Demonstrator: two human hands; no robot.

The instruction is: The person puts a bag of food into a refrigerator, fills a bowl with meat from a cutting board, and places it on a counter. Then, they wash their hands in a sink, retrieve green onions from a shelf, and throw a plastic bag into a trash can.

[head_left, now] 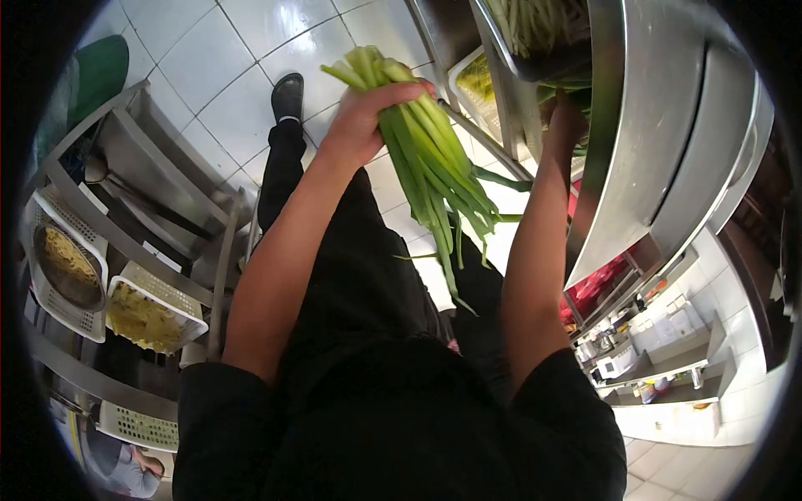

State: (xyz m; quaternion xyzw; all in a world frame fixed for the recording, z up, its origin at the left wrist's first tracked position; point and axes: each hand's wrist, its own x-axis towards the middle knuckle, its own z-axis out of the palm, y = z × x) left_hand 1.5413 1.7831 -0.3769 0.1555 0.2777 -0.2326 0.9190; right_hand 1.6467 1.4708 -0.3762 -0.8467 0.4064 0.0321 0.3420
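Observation:
My left hand is closed around a thick bunch of green onions, with the thumb across the stalks. The pale cut ends point up and away from me, while the long green leaves hang down toward my legs. On the other side, my right hand reaches in beneath the steel counter, among dark green leaves. Its fingers are hidden there, so their grip does not show.
A metal tray of pale strips and a white basket of yellow-green food stand by the steel counter. White baskets and a metal bowl are on the left rack. Another person is at lower left.

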